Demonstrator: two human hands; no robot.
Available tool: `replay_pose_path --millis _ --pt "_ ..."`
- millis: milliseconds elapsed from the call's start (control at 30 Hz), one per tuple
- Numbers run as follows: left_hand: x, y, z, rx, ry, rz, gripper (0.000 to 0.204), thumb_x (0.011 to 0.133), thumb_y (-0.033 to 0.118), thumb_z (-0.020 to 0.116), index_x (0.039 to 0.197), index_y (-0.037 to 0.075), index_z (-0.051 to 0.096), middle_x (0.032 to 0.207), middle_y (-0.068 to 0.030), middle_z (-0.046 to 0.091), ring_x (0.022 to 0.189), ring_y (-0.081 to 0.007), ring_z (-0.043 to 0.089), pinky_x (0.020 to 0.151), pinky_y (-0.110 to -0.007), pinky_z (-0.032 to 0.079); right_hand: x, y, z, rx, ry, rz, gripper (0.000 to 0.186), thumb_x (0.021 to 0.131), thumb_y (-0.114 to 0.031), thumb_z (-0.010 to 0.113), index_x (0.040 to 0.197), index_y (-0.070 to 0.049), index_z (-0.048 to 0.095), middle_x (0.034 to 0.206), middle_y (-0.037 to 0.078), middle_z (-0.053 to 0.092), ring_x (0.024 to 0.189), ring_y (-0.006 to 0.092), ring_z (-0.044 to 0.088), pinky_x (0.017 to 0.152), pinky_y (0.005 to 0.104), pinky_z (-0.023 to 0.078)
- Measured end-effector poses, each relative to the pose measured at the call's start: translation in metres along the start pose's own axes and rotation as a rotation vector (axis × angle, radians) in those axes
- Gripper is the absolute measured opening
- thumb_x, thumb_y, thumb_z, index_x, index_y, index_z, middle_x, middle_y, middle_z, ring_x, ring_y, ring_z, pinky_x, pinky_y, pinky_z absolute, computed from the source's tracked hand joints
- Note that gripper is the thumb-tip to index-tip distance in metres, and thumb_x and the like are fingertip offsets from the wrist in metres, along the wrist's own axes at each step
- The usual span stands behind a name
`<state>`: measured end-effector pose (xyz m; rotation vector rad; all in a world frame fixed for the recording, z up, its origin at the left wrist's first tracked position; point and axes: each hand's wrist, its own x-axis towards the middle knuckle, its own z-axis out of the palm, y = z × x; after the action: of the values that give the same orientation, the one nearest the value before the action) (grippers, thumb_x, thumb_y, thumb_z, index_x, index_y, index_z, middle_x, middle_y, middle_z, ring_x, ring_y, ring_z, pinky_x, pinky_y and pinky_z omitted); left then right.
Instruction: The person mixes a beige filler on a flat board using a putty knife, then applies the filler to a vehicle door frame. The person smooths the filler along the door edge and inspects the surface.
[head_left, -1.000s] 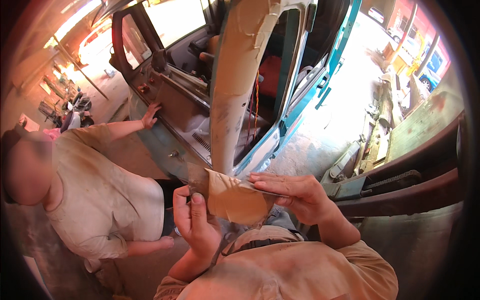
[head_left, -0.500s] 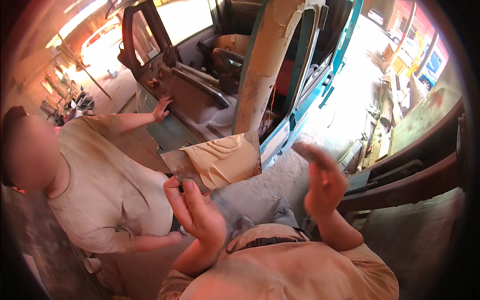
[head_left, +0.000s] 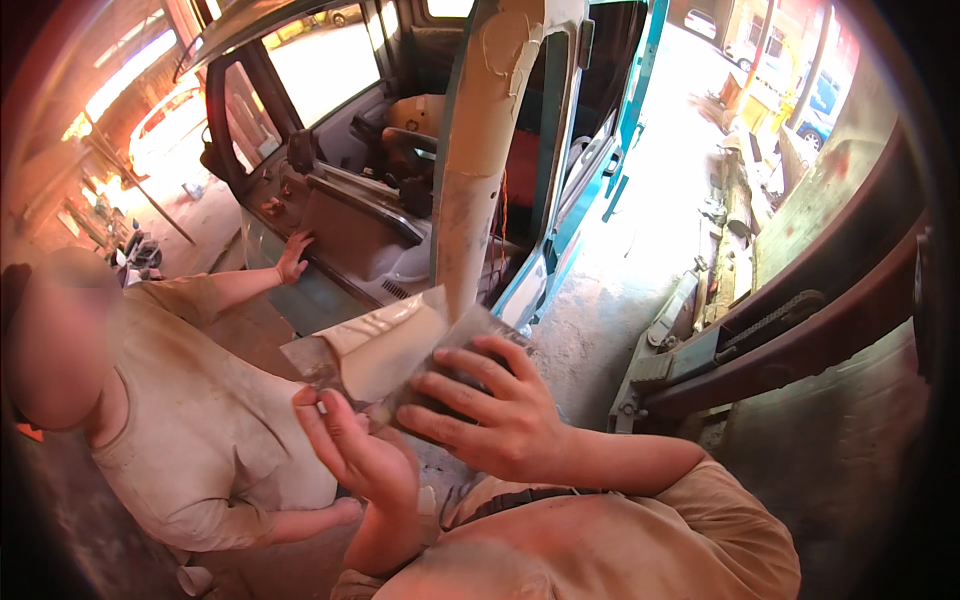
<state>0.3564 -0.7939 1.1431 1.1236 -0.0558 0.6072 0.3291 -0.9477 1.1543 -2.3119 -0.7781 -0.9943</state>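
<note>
My left hand pinches the near edge of a flat metal plate between thumb and fingers. Thick beige filler paste covers much of the plate's top. My right hand lies over the plate's right part, its fingers spread across the back of a flat grey spreader. The spreader's working edge meets the paste; its exact contact line is partly hidden and blurred. Beyond the plate rises a vehicle's windscreen pillar, coated with beige filler on its upper part and bare, blotchy grey lower down.
A co-worker stands close on my left, one hand resting on the vehicle body. The dashboard lies exposed in the open cab. To the right are a dark red metal beam and timber pieces along a wall.
My right hand has swung left and down, bringing the spreader from the air onto the plate. My left hand and the plate have shifted slightly left. The whole view has turned a little right.
</note>
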Motion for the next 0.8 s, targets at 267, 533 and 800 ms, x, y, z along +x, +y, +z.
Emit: replay_pose_path --millis 267,533,800 --pt "0.029 -0.016 -0.086 -0.007 0.144 0.064 0.022 0.104 0.016 0.052 0.116 -0.002 0.056 0.11 -0.0083 0.058 0.101 -0.0151 0.058 0.077 -0.023 0.045 -0.006 0.121 -0.047 -0.493 -0.111 -0.301 0.045 0.087 -0.014 0.069 0.129 -0.031 0.07 0.14 0.002 0.062 0.136 0.0252 0.053 0.118 0.0481 0.032" --pt "-0.006 -0.062 -0.12 0.025 0.301 0.033 0.034 0.103 0.011 0.053 0.128 -0.012 0.058 0.141 -0.0148 0.049 0.121 -0.0218 0.055 0.095 -0.03 0.048 0.093 0.173 -0.058 -0.727 -0.194 -0.659 0.044 0.088 -0.021 0.067 0.13 -0.035 0.069 0.139 -0.002 0.063 0.133 0.0233 0.055 0.12 0.0462 0.027" --pt "-0.012 -0.073 -0.138 0.048 0.394 0.101 0.035 0.103 0.012 0.052 0.129 -0.011 0.056 0.14 -0.0182 0.052 0.126 -0.0241 0.054 0.105 -0.034 0.043 0.102 0.188 -0.044 -0.704 -0.252 -0.718 0.041 0.089 -0.022 0.066 0.128 -0.034 0.071 0.134 -0.004 0.067 0.131 0.024 0.058 0.117 0.0447 0.031"
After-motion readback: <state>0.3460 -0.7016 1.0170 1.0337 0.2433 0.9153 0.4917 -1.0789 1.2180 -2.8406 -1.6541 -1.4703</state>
